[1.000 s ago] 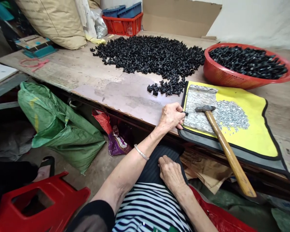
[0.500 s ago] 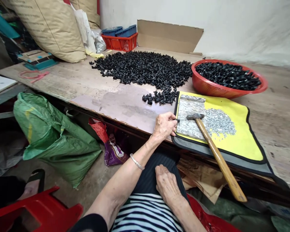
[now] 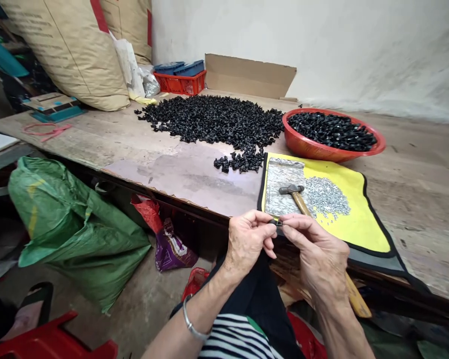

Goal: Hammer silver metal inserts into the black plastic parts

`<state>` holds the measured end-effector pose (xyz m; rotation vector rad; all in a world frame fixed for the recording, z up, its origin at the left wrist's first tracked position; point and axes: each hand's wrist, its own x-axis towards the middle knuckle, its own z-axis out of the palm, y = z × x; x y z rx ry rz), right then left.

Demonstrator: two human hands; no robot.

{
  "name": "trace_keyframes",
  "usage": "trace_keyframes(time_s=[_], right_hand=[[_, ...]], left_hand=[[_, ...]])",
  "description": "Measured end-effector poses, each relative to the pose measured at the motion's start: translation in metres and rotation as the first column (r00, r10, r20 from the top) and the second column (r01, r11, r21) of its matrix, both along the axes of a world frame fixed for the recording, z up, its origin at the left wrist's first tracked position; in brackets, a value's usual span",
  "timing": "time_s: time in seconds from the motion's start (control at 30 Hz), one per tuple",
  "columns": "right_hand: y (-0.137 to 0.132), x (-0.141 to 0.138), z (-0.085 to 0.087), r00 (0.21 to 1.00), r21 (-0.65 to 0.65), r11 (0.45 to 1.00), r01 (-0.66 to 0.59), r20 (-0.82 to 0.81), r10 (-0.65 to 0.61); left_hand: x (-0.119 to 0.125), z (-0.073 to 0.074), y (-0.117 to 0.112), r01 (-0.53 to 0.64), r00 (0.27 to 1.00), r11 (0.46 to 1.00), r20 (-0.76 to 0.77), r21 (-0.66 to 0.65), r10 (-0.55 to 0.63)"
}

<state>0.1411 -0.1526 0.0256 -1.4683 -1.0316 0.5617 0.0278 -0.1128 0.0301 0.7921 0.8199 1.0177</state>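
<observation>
A small black plastic piece (image 3: 276, 223) is pinched between the fingertips of my left hand (image 3: 247, 242) and my right hand (image 3: 318, 249), over the table's front edge. Behind my hands lies a hammer (image 3: 298, 199), its head on a worn metal plate (image 3: 282, 174) and its handle partly hidden by my right hand. The plate rests on a yellow cloth (image 3: 362, 224) with dark edging. Beside it on the cloth is a heap of tiny silvery metal bits (image 3: 327, 197). A large pile of similar black pieces (image 3: 217, 119) spreads over the table.
A red bowl (image 3: 333, 153) full of black pieces stands behind the cloth. Farther back are a red basket (image 3: 181, 85) with blue trays, a cardboard sheet (image 3: 250, 75) and large paper sacks (image 3: 71, 50). A green sack (image 3: 71, 229) and a red stool (image 3: 56, 341) are at lower left.
My right hand has risen from my lap and now meets my left hand at the black piece. My left hand has drawn back from the plate's edge towards me. The view has shifted slightly.
</observation>
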Motion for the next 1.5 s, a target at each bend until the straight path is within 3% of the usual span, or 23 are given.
trace_keyframes(time_s=[0.17, 0.27, 0.57, 0.7, 0.83, 0.93, 1.23, 1.5], right_hand=[[0.002, 0.000, -0.007, 0.997, -0.049, 0.998, 0.030, -0.070, -0.033], [0.001, 0.000, -0.004, 0.998, -0.015, 0.999, 0.040, -0.047, -0.040], [0.004, 0.003, -0.001, 0.999, -0.049, 0.998, -0.033, -0.040, 0.031], [0.006, 0.004, -0.001, 0.961, -0.110, 0.992, -0.054, -0.276, 0.021], [0.009, 0.005, 0.004, 0.835, -0.136, 0.972, -0.193, -0.543, 0.090], [0.009, 0.005, 0.008, 0.773, -0.172, 0.945, -0.280, -0.624, 0.115], [0.003, -0.003, 0.007, 0.811, -0.142, 0.989, -0.048, -0.584, -0.045], [0.004, -0.007, 0.002, 0.846, -0.128, 0.990, -0.059, -0.533, -0.018]], left_hand=[[-0.002, 0.002, 0.000, -0.016, 1.000, 1.000, -0.017, 0.009, 0.016], [0.000, 0.002, -0.001, -0.007, 1.000, 1.000, -0.028, 0.015, 0.007], [0.001, 0.001, -0.003, -0.007, 0.994, 1.000, -0.107, 0.027, 0.010], [0.001, -0.001, -0.005, -0.012, 0.990, 0.999, -0.137, 0.048, 0.019], [0.000, -0.001, -0.007, 0.006, 0.986, 0.997, -0.167, 0.073, 0.006], [-0.001, -0.003, -0.007, 0.010, 0.988, 0.996, -0.155, 0.084, 0.003], [0.000, -0.004, -0.011, 0.036, 0.992, 0.998, -0.125, 0.043, -0.030], [-0.002, -0.003, -0.005, 0.040, 0.996, 0.999, -0.075, 0.005, -0.040]])
